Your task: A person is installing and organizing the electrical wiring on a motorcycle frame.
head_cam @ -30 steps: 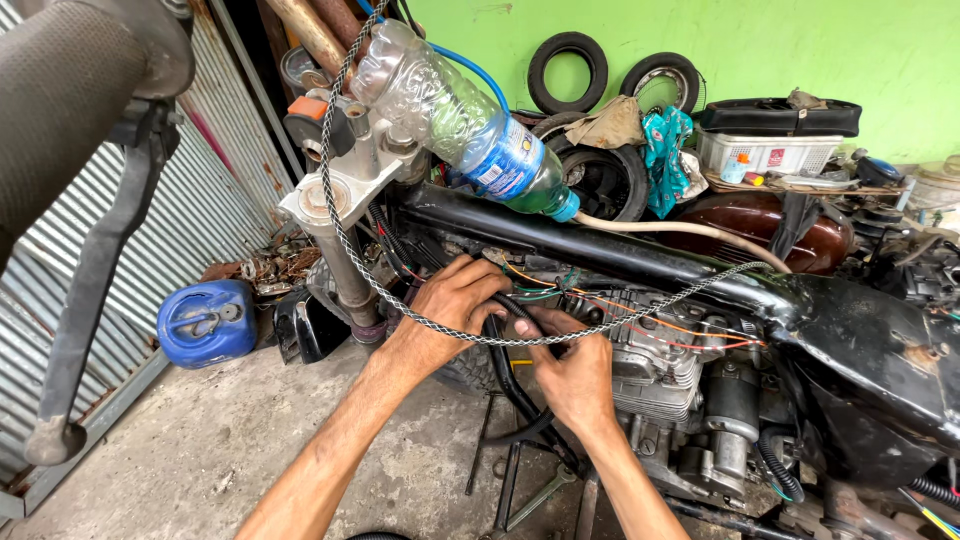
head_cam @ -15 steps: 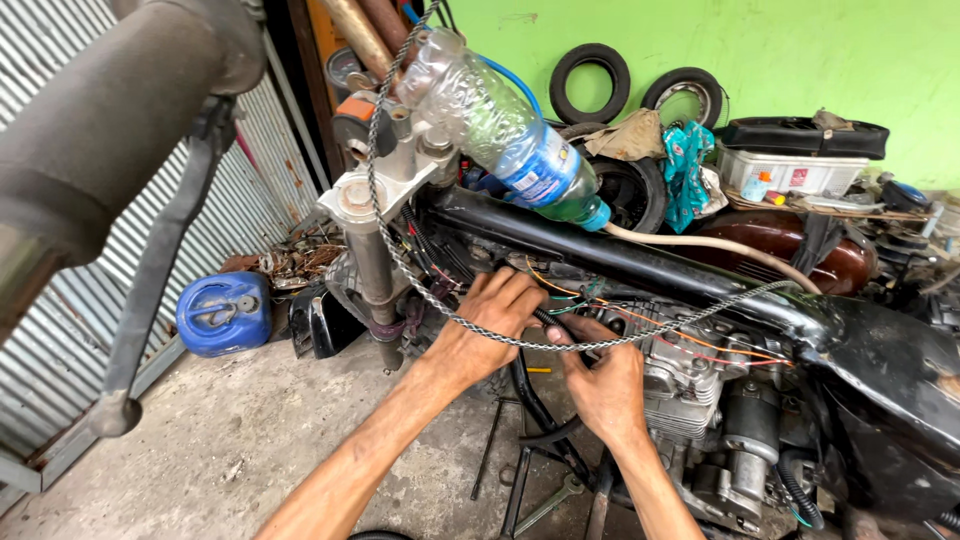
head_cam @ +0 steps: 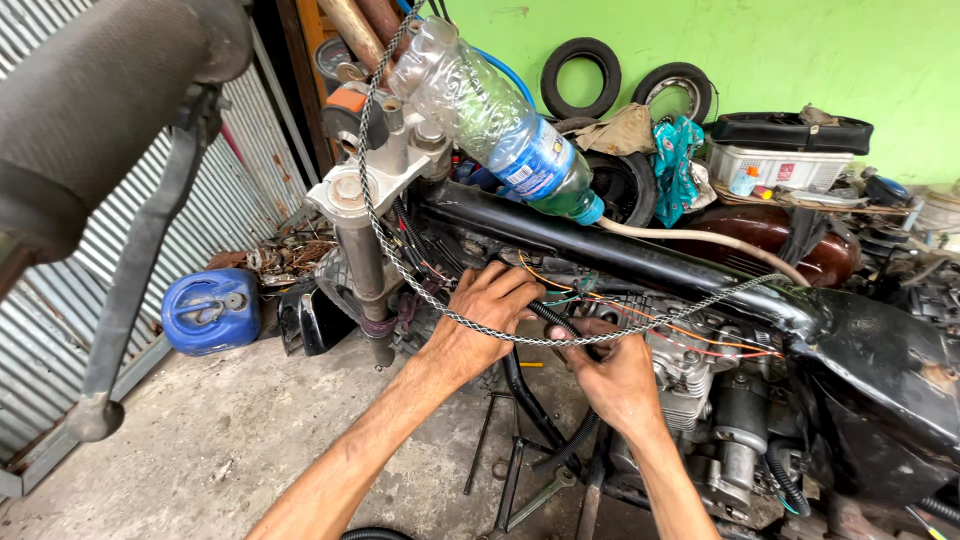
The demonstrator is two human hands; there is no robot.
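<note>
Head view: bike is well stripped, tank off, frame tube [head_cam: 620, 255] bare. Black hose [head_cam: 560, 325] sits dead centre under the tube, gripped by both hands. Left hand [head_cam: 485, 315] is curled on it at 10 o'clock of the engine [head_cam: 700, 390], right hand [head_cam: 615, 375] clamped lower. Loose wires [head_cam: 640, 315] left unrouted, so plenty remains.

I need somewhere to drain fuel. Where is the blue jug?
In the head view the blue jug lies on the concrete floor at the left, against the corrugated wall, left of the fork.
</note>
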